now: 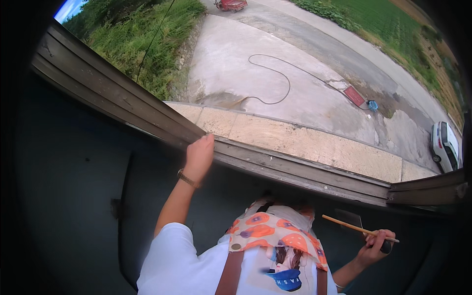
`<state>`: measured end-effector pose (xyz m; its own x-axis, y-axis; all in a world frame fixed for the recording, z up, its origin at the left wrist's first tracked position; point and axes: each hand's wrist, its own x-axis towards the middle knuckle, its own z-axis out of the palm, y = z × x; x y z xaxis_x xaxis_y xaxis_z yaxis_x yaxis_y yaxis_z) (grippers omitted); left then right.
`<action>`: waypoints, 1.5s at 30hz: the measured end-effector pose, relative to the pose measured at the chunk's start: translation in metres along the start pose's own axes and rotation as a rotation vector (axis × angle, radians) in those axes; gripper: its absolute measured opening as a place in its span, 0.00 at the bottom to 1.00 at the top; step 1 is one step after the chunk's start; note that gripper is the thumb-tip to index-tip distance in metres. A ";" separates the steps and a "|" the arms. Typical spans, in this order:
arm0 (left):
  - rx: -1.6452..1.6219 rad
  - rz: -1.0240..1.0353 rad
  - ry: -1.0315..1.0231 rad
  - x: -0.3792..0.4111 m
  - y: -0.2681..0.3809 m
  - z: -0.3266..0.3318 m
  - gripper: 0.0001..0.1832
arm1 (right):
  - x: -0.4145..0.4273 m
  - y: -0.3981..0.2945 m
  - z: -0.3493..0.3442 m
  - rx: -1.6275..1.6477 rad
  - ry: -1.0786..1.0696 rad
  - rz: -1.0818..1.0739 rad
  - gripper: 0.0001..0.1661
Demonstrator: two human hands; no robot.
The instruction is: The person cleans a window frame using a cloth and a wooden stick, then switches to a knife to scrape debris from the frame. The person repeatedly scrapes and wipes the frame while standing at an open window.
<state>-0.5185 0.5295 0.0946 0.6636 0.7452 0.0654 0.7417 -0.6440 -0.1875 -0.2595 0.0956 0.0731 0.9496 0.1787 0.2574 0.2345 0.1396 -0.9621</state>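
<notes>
My left hand point(200, 153) is closed at the edge of the dirty metal window frame point(110, 90), where its upright side meets the sill track point(295, 164). A watch is on that wrist. Below the sill on the right, my right hand point(379, 245) holds a thin wooden stick point(348, 225) and a scraper with a black handle point(386, 247). The scraper's flat, thin blade point(349, 217) shows faintly behind the stick. Dust and small pale specks lie along the sill track. A fruit-print apron point(258, 230) covers my front.
A stone ledge point(295, 140) runs outside the window. On the concrete yard point(228, 59) far below lie a long hose point(289, 86), a red board point(354, 96) and a blue bucket point(372, 106). A white car point(445, 145) stands at right. Dark wall point(73, 166) fills the left side.
</notes>
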 end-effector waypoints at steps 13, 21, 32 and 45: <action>-0.152 -0.211 0.272 -0.027 0.015 0.013 0.09 | 0.012 -0.008 0.004 0.012 -0.047 0.013 0.05; -0.345 0.004 0.250 -0.028 0.079 -0.005 0.08 | 0.010 -0.011 0.002 0.029 -0.092 0.002 0.05; -0.605 0.313 0.087 -0.003 0.109 -0.008 0.08 | 0.009 -0.010 0.006 0.036 -0.058 -0.026 0.05; -0.660 0.513 -0.032 0.025 0.107 -0.011 0.04 | 0.004 -0.017 0.007 0.079 -0.057 -0.090 0.06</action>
<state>-0.4212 0.4769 0.0872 0.9389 0.3297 0.0989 0.2594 -0.8666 0.4262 -0.2611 0.1012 0.0909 0.9117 0.2167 0.3490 0.2986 0.2338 -0.9253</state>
